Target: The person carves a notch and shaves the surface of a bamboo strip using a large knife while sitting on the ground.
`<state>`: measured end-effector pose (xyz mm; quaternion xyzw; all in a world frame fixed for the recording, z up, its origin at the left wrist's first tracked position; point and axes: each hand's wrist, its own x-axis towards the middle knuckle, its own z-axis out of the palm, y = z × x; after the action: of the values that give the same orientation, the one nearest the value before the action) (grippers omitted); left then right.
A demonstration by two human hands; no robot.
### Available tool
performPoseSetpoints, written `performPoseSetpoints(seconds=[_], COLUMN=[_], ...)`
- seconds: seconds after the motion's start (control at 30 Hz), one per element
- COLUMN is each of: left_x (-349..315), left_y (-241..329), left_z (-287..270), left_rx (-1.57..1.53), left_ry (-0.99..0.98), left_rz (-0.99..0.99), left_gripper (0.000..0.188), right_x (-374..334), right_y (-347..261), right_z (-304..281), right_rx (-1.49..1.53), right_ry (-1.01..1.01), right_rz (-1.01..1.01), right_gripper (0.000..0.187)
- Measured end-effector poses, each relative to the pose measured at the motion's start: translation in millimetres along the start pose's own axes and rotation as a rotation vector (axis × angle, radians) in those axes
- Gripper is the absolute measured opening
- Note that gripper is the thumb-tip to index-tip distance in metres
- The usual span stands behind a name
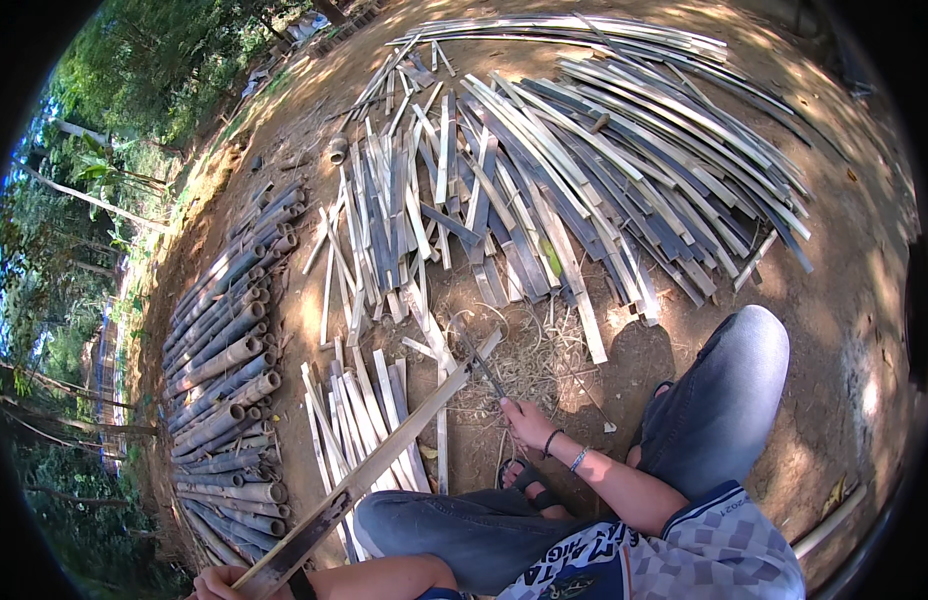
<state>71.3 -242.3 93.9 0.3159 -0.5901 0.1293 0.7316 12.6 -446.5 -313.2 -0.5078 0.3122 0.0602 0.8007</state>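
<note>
Right hand [527, 425], at about 5 o'clock from the middle of the view, closed round the lower end of a slim, dark, knife-like tool [486, 371]; the blade points up toward 12 o'clock. Left hand [219, 583], low at 7 o'clock and partly cut off by the rim, grips the near end of a long, flat, pale-brown bamboo strip [399, 439]. Strip runs from 7 o'clock up to just below the middle, passing over the left knee area; dark patch toward its near end. Tool crosses the strip close to its far end; cannot tell whether the edge touches it. Beyond the tool, toward 4 o'clock, a loose tangle of thin, pale, curled shavings [559, 365] on brown, bare soil [834, 290]. At 7 o'clock, beside the held strip, a small spread of narrow, whitish split-bamboo lengths [361, 420]. Person sits low in faded grey jeans [719, 400], one dark strapped sandal [531, 484] showing near 5 o'clock. Further out, from 11 round to 2 o'clock, a broad fan of dark and pale bamboo slats [584, 190]. At 9 o'clock, a stacked row of round, grey-brown bamboo poles [224, 370], open ends facing the slats. Green, leafy trees [134, 70] at 10 o'clock.
</note>
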Motion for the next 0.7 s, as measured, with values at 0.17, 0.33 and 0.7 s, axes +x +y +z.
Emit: performPoseSetpoints(seconds=[0.17, 0.33, 0.7], left_x=[-3, -2, 1], left_y=[3, -2, 1], left_z=[0, 4, 6], left_rx=[-0.006, -0.006, 0.006], left_ry=[-0.010, 0.030, 0.017], left_rz=[0.005, 0.018, 0.010], left_gripper=[0.058, 0.057, 0.057], right_x=[-41, -12, -3], right_y=[-26, -4, 4], right_z=[19, 6, 1], right_rx=[-0.218, -0.335, -0.257], right_ry=[-0.099, 0.069, 0.127], right_rz=[-0.157, -0.294, -0.204], right_gripper=[0.053, 0.051, 0.054])
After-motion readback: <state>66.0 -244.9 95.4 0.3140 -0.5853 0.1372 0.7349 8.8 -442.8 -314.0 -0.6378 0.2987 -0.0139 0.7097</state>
